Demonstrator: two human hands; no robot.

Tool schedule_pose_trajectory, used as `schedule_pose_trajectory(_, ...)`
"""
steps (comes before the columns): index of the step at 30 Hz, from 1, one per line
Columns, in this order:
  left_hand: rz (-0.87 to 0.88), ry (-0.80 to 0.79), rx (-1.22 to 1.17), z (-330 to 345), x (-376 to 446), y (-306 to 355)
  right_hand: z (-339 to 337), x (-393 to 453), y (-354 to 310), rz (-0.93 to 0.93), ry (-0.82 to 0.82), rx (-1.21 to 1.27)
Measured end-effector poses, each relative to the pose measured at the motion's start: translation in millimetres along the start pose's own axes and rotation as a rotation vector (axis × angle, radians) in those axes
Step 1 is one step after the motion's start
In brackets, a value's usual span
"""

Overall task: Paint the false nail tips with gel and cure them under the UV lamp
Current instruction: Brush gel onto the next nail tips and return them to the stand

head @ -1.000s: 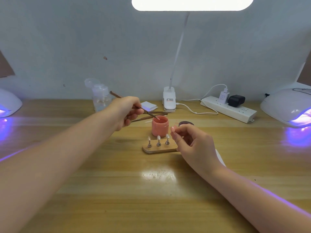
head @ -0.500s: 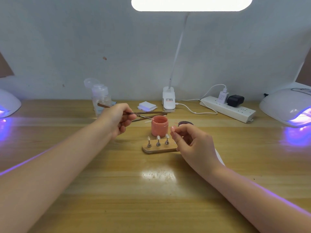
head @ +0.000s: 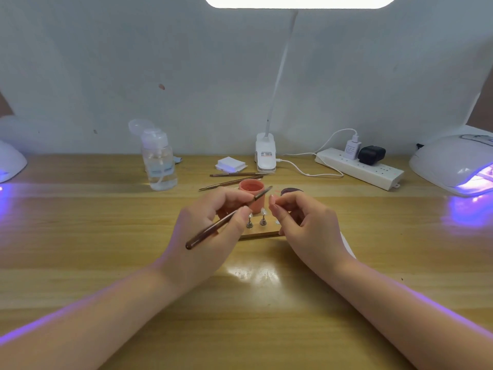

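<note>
My left hand (head: 208,236) grips a brown gel brush (head: 226,218) like a pen, its tip raised in front of the open pink gel pot (head: 252,186). My right hand (head: 306,231) pinches a small nail tip on its peg between thumb and forefinger, just right of the brush tip. Between my hands lies the wooden holder (head: 262,233) with two nail tip pegs (head: 256,222) standing on it and a bare spot at its right end. The pot's dark lid (head: 292,191) lies behind my right hand.
A lit UV lamp (head: 450,164) glows purple at the far right, another (head: 10,161) at the far left. Along the back stand a pump bottle (head: 160,164), white pads (head: 230,164), spare brushes (head: 232,181), a desk lamp base (head: 265,153) and a power strip (head: 360,169).
My left hand pulled the brush back from the pot and swung its tip toward my right hand. My right hand lifted the rightmost peg off the holder.
</note>
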State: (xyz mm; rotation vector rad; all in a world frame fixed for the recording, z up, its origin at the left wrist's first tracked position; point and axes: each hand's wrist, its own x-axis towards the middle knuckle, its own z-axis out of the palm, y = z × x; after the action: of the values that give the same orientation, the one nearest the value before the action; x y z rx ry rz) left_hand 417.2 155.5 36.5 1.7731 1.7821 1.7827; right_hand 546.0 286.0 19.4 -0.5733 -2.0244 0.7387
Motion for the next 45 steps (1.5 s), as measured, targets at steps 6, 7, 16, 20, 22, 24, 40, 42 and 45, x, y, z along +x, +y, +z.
schedule_pose_trajectory(6, -0.007, -0.014, 0.057, -2, -3, -6, 0, 0, 0, -0.016, -0.007, -0.014)
schedule_pose_trajectory(7, 0.001, -0.012, 0.044, -3, -3, -6, 0, 0, 0, -0.022, -0.009, -0.014)
schedule_pose_trajectory(16, 0.002, 0.018, 0.010, 0, -7, -4, 0, -1, 0, -0.029, -0.003, -0.012)
schedule_pose_trajectory(20, 0.009, 0.011, 0.027, -1, -10, -4, 0, 0, 1, -0.027, -0.003, -0.014)
schedule_pose_trajectory(22, 0.006, 0.033, 0.000, -2, -9, -3, 0, 0, 1, -0.025, 0.002, -0.012)
schedule_pose_trajectory(24, -0.017, 0.044, -0.011, -1, -9, -2, 1, 0, 2, -0.022, 0.009, -0.010)
schedule_pose_trajectory(40, -0.078, 0.010, -0.046, -1, -11, -2, 0, -1, 1, -0.019, 0.006, -0.023)
schedule_pose_trajectory(42, -0.060, 0.022, -0.061, -2, -11, -2, 0, -1, 1, -0.015, 0.009, -0.019)
schedule_pose_trajectory(45, -0.071, 0.029, -0.080, -1, -10, 1, 0, 0, 0, -0.021, 0.005, -0.025)
